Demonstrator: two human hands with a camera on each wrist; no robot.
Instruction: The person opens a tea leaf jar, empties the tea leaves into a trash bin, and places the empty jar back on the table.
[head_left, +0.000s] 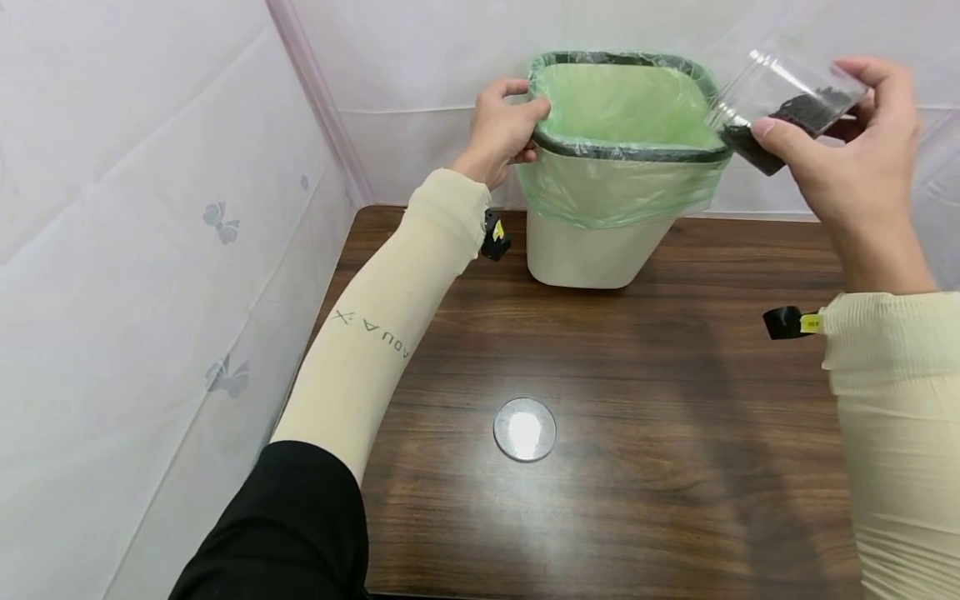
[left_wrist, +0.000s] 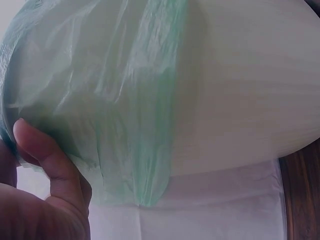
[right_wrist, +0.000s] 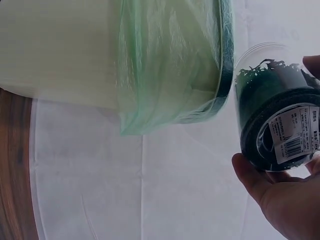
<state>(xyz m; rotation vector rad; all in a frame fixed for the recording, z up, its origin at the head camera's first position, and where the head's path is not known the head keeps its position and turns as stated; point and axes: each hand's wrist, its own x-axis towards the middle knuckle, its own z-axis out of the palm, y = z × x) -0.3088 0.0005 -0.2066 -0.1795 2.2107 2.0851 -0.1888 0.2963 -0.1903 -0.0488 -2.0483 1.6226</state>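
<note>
A cream trash bin (head_left: 581, 258) with a translucent green liner bag (head_left: 615, 187) folded over its dark rim stands at the back of the table. My left hand (head_left: 498, 129) grips the bin's left rim through the liner; the thumb (left_wrist: 42, 142) shows against the bag in the left wrist view. In my right hand (head_left: 862, 158) is a clear plastic jar (head_left: 802, 83), tipped sideways with its mouth at the bin's right rim. Dark, shredded dry bits lie along the jar's lower side. A white barcode label (right_wrist: 292, 132) sits on the jar's base in the right wrist view.
A round clear lid (head_left: 525, 429) lies flat on the dark wooden table (head_left: 637, 500), toward the front. White sheeting (head_left: 420, 50) hangs behind the bin, and more sheeting with butterfly prints (head_left: 165, 250) covers the left side.
</note>
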